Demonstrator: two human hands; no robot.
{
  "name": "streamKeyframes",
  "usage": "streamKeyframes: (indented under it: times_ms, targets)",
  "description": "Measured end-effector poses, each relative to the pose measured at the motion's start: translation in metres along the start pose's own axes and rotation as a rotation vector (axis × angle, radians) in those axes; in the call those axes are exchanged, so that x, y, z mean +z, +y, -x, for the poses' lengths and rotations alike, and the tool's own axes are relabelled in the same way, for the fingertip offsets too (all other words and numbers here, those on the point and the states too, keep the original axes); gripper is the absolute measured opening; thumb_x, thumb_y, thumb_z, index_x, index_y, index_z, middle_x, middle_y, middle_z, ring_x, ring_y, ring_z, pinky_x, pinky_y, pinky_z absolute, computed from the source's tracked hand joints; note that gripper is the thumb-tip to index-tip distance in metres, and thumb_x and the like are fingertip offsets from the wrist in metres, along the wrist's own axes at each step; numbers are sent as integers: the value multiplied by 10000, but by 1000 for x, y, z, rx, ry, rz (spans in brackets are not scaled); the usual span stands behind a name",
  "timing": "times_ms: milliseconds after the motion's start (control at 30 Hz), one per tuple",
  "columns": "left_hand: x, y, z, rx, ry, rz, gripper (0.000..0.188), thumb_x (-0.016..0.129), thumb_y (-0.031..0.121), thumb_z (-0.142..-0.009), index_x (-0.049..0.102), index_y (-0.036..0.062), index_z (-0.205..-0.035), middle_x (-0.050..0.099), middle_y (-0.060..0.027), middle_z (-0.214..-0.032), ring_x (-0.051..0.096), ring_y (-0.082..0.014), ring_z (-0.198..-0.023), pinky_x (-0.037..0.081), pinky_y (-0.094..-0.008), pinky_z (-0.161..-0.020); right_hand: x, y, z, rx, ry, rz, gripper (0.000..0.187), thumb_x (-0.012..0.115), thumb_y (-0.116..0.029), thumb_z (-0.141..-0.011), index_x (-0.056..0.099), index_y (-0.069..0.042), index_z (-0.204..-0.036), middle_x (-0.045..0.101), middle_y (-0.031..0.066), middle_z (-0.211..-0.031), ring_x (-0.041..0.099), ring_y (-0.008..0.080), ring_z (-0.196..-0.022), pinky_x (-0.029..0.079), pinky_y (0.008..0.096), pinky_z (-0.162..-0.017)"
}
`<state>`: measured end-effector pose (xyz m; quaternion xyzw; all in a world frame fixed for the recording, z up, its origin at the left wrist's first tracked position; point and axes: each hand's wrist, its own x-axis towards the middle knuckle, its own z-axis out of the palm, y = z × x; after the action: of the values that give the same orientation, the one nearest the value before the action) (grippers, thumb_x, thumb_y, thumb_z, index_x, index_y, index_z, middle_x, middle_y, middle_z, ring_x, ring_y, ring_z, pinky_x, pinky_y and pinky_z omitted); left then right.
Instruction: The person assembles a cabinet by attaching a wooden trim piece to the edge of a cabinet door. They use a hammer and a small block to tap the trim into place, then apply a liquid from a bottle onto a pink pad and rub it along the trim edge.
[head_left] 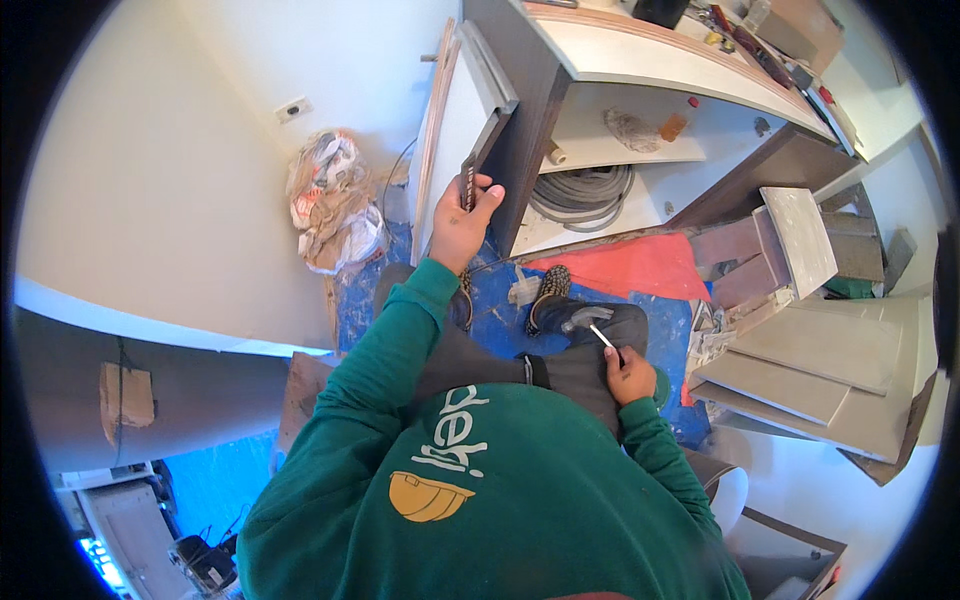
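My left hand (460, 225) is raised in front of me, its fingers and thumb closed round a narrow dark strip with light notches (468, 187). The strip's upper end is close to the dark edge of a white panel, and I cannot tell whether they touch. Lower and to the right, my right hand (632, 377) grips a claw hammer (601, 335) by its handle. The hammer's metal head lies over my right thigh. Beyond my left hand stands a cabinet (540, 110) with dark sides and an open white inside.
Inside the cabinet are a coiled grey hose (585, 195) and a bottle of orange liquid (675, 125). Crumpled bags (335, 205) lie by the left wall. Blue sheeting (490, 335) and a red sheet (630, 265) cover the floor. Loose boards (800, 375) are stacked at right.
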<state>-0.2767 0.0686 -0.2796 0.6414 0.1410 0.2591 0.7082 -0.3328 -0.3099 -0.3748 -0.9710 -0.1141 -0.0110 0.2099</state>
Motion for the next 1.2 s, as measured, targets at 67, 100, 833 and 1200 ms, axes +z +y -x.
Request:
streamKeyframes:
  times_ms: [67, 100, 833, 1200]
  targets:
    - [-4, 15, 6, -14, -80, 88, 266, 743, 197, -924, 611, 41, -1094, 560, 27, -750, 517, -66, -622, 428, -249, -559, 0, -1, 0, 2, -2, 6, 428, 595, -446, -946, 621, -60, -765, 649, 239, -724, 632, 466, -719, 481, 553, -625]
    - [-6, 21, 7, -39, -112, 138, 263, 730, 180, -929, 608, 37, -1112, 572, 9, -750, 533, -83, -620, 436, -257, -560, 0, -3, -1, -2, -6, 14, 424, 598, -445, -945, 623, -61, -767, 651, 239, -728, 633, 466, -719, 481, 552, -624]
    - [-15, 35, 25, -152, -299, 334, 325, 552, 300, -1020, 589, -5, -1129, 580, -49, -750, 608, -166, -624, 503, -314, -583, -3, -10, -5, 14, -37, 64, 425, 598, -455, -938, 626, -64, -773, 658, 242, -750, 635, 468, -731, 475, 555, -624]
    - [-59, -48, 53, -386, -160, 399, 442, 477, 426, -1053, 584, 10, -1152, 541, -15, -743, 570, -140, -601, 476, -295, -548, -18, 5, -23, 321, -350, -647, 327, 649, -328, -973, 637, -37, -826, 581, 102, -625, 566, 244, -551, 467, 391, -525]
